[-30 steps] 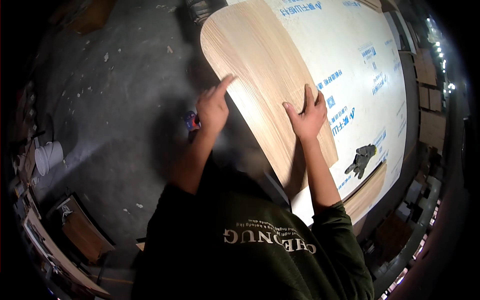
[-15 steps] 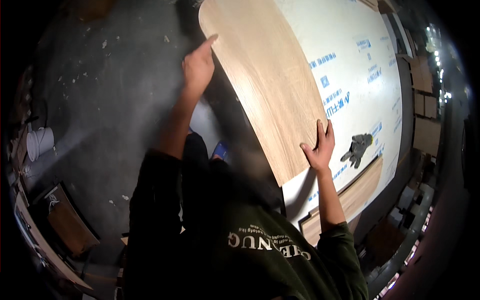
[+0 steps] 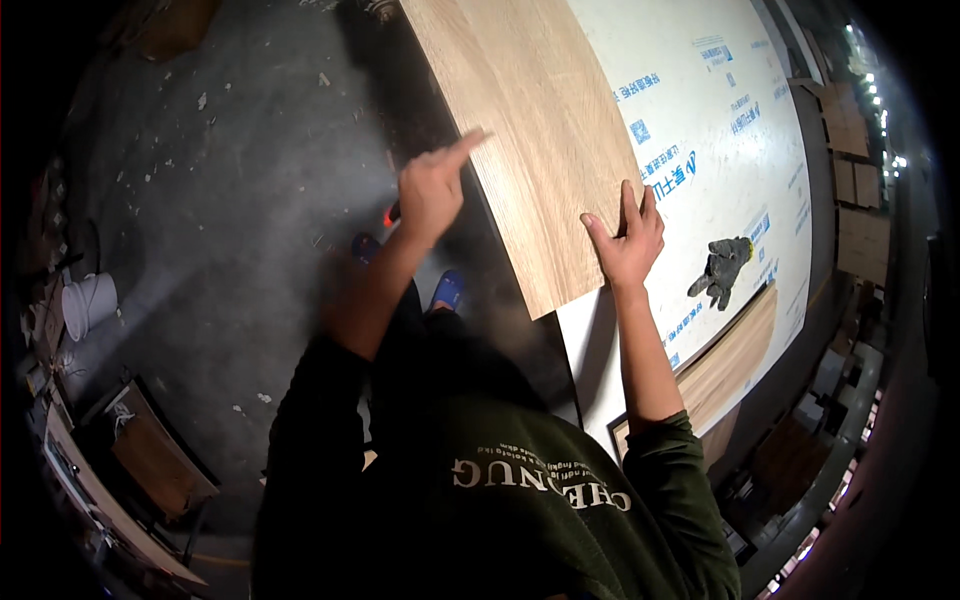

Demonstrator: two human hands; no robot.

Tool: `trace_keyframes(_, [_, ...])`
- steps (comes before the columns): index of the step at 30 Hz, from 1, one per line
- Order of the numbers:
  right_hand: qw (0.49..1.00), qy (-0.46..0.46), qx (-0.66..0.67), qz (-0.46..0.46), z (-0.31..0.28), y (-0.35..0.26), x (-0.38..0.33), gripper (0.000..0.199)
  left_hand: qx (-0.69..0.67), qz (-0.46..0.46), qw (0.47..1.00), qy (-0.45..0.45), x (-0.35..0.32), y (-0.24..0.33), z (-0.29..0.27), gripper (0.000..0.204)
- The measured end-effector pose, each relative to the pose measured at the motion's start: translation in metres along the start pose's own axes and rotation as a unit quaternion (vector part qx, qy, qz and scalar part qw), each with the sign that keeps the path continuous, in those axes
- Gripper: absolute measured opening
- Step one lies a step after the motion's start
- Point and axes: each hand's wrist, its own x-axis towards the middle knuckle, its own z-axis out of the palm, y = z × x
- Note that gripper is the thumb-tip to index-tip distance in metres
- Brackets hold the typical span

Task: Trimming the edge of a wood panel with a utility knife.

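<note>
Pale wood-grain board [image 3: 540, 150] on blue-printed white worktop [image 3: 690, 120]; left hand [image 3: 430, 195]: forefinger extended, grip unclear; right hand [image 3: 632, 240] spread at edge.

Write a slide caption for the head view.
Left hand and right hand at opposite edges of a wood-grain board, grey glove nearby.

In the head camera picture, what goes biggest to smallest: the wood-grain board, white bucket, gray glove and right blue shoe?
1. Wood-grain board: biggest by far, even cut off at the top.
2. White bucket and gray glove: too alike to rank.
3. Right blue shoe: smallest.
</note>
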Motion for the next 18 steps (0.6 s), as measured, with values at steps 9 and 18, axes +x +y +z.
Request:
trace_keyframes(9, [1.000,0.014,0.010,0.004,0.003,-0.001,-0.001,0.081,-0.018,-0.020,0.988,-0.151,-0.082,0.072,-0.011,0.049])
trace_keyframes(18, [0.998,-0.009,0.006,0.059,0.010,-0.037,0.028,0.087,0.046,-0.055,0.997,-0.034,0.026,0.005,-0.012,0.038])
